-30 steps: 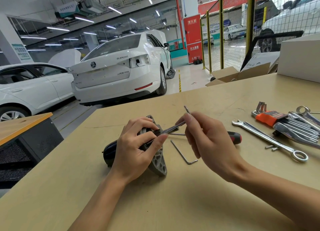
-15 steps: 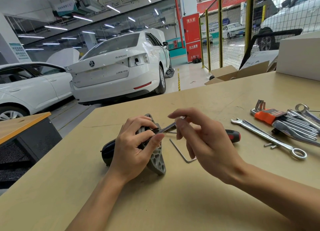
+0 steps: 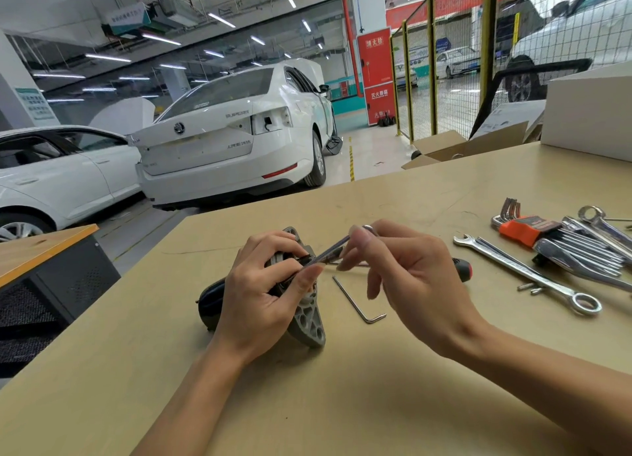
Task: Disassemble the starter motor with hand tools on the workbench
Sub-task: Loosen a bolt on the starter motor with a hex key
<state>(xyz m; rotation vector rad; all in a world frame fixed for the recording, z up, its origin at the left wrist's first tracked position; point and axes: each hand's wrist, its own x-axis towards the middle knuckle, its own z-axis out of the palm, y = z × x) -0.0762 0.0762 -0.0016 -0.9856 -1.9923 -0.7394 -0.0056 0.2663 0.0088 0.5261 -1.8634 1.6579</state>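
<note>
The starter motor (image 3: 309,322) lies on the workbench (image 3: 342,404), its black body to the left and its grey flange toward me. My left hand (image 3: 263,298) grips it from above, fingers curled over the housing. A thin metal hex key (image 3: 330,250) is seated in the motor's top and slants up to the right. My right hand (image 3: 407,277) pinches the key's upper end between thumb and fingertips. The key's tip is hidden by my left fingers.
A loose L-shaped hex key (image 3: 355,301) lies just right of the motor. A red-handled screwdriver (image 3: 462,270) shows behind my right hand. Farther right lie a combination wrench (image 3: 526,272), two small screws (image 3: 530,287), an orange hex key set (image 3: 523,228) and more spanners (image 3: 595,250). Boxes (image 3: 588,113) stand at the back right.
My right hand has turned the hex key, its fingers shifting from under the key to over its upper end. My left hand stays on the motor.
</note>
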